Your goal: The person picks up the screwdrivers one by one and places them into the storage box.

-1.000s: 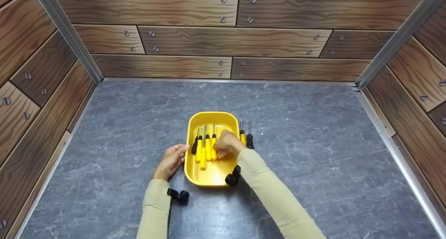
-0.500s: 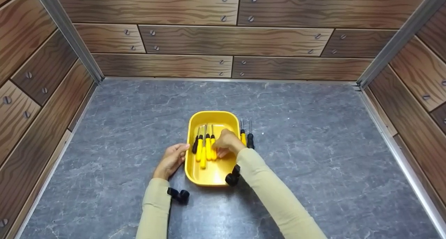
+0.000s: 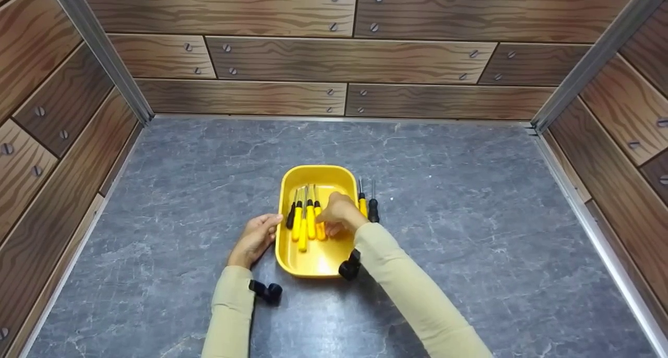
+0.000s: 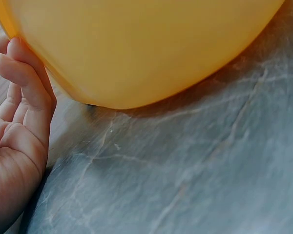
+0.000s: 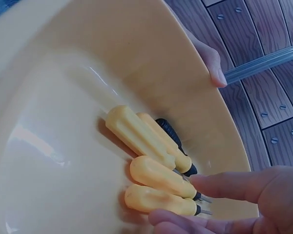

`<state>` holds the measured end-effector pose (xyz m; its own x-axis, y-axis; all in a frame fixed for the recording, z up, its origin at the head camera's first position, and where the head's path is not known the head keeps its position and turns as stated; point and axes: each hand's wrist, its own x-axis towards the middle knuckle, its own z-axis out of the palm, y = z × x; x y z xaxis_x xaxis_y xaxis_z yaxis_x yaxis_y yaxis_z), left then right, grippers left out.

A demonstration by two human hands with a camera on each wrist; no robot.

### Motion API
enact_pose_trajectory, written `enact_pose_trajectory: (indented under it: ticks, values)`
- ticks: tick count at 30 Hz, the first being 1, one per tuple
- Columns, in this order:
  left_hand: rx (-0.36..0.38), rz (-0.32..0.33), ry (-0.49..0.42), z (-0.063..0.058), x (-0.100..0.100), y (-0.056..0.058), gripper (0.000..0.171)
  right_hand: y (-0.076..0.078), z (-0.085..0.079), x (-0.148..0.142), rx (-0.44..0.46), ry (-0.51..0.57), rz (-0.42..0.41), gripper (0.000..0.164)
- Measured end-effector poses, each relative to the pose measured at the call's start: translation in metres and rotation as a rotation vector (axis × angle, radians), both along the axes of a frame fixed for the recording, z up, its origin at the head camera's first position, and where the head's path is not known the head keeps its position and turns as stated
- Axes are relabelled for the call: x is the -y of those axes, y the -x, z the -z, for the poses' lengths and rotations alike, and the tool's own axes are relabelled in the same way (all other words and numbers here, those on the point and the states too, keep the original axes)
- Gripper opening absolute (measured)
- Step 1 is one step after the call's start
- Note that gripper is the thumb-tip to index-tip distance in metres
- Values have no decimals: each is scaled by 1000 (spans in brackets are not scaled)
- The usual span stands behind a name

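Plank-patterned walls (image 3: 292,60) enclose a grey marbled worktop (image 3: 469,233). At left, the left hand (image 3: 254,239) holds the left rim of a yellow tray (image 3: 313,264), thumb over the edge, fingers against the outer wall. Inside, a black screwdriver (image 3: 290,217) lies closest to that hand, then four yellow screwdrivers (image 3: 311,222), shafts toward the back wall. Beside the rightmost handles, the right hand (image 3: 340,212) reaches into the tray, thumb and fingers parted; from here I cannot tell whether it grips one. Just outside the right rim lie another yellow-handled driver (image 3: 362,204) and a black-handled driver (image 3: 373,212).
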<state>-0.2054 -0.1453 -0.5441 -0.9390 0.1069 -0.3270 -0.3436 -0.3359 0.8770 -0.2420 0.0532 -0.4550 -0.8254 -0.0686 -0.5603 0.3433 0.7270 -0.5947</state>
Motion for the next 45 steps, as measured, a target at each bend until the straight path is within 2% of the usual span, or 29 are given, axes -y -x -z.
enact_pose_trajectory:
  ticks: [10,20,30,38,45]
  values:
    - [10,5,-15,0,1,1,12,0,-3,-4,-3,-17,-31,20]
    - [1,21,-36,0,2,1,15,-6,-7,-10,-22,78,-14,20]
    - [-9,42,-20,2,3,1,14,-8,-12,-18,18,191,-16,17]
    - [-9,40,-27,1,3,1,15,-9,-18,-22,25,236,-34,24]
    - [-9,39,-25,1,2,0,17,-11,-21,-28,2,248,-43,22]
